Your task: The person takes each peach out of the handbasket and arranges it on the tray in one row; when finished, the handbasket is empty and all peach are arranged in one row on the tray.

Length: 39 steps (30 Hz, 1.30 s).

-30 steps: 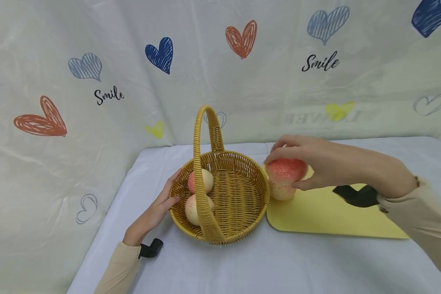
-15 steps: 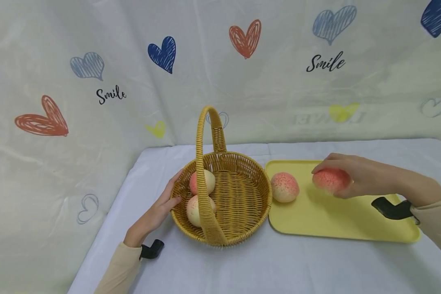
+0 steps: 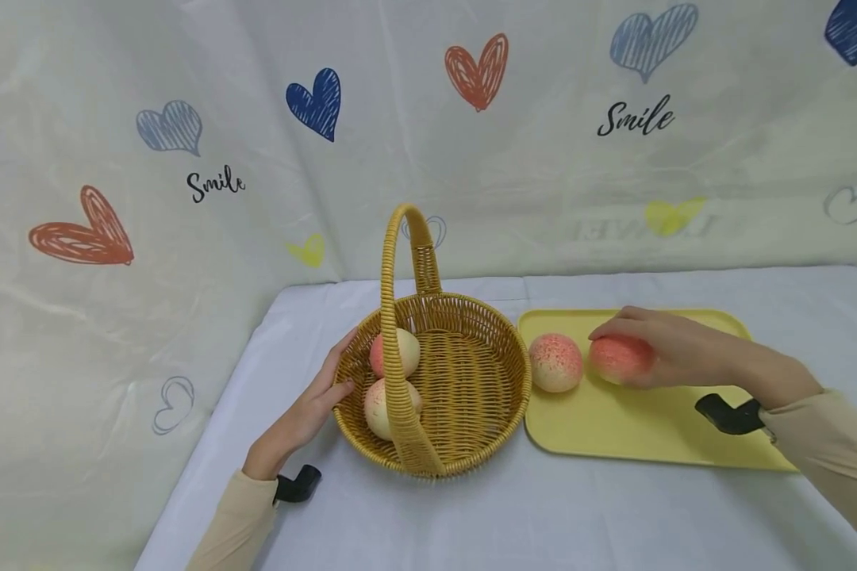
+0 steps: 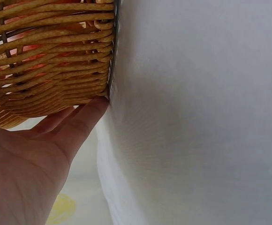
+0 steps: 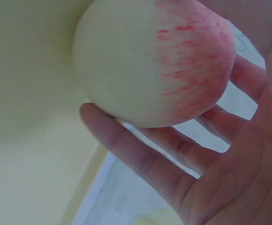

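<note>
Left and lower goes the right hand (image 3: 674, 345), bringing its round red-and-cream peach (image 3: 617, 358) closer to the round speckled pink-and-cream peach (image 3: 556, 363) on the flat yellow rectangular tray (image 3: 636, 428)! Half a second ago that fruit was out nearer the middle of the tray; now it's just beside its neighbour. And the right grip is firm, fingers and thumb wrapped about the peach, no release yet. Is it touching down? Very close to the yellow surface, but contact can't be told from these views.

Over on the other side, the left hand (image 3: 310, 400) hasn't budged: thumb over the rim, fingers along the outside, its grip steadying the round golden-brown wicker basket (image 3: 498, 341) on the white-covered table (image 3: 528, 507).

So, the score! One peach sits on the tray and a second is in hand above or on it. Two more lie inside the basket by its left wall: the rear pink-and-cream peach (image 3: 407, 353) and the front cream-and-pink peach (image 3: 376, 410). If this is a transfer from basket to tray, as the recent movement suggests, call it nearly halfway: this peach to be let go, that pair still to be fetched.
</note>
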{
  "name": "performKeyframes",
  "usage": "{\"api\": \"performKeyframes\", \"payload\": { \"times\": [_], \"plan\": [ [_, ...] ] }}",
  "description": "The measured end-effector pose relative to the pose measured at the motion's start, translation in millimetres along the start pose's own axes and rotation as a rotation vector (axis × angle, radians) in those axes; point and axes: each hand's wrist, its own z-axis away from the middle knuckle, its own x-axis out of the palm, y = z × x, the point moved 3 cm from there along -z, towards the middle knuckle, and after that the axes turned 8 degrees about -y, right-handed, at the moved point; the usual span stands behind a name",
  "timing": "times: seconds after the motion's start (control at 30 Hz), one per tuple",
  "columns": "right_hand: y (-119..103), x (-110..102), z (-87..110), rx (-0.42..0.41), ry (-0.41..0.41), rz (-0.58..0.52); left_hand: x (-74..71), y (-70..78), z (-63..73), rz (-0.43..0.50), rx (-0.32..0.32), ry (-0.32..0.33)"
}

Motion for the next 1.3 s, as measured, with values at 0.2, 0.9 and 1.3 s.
{"api": "performKeyframes", "payload": {
  "times": [0.2, 0.9, 1.3],
  "plan": [
    [-1.3, 0.3, -3.2, 0.052, -0.029, -0.035, -0.2, 0.0, 0.5, 0.0, -0.005, 0.006],
    [1.3, 4.3, 0.7, 0.186, -0.145, -0.253, -0.3, 1.1, -0.3, 0.018, -0.007, 0.001],
    [0.6, 3.2, 0.3, 0.154, -0.18, -0.279, 0.0, 0.1, -0.4, 0.016, -0.012, -0.005]
  ]
}}
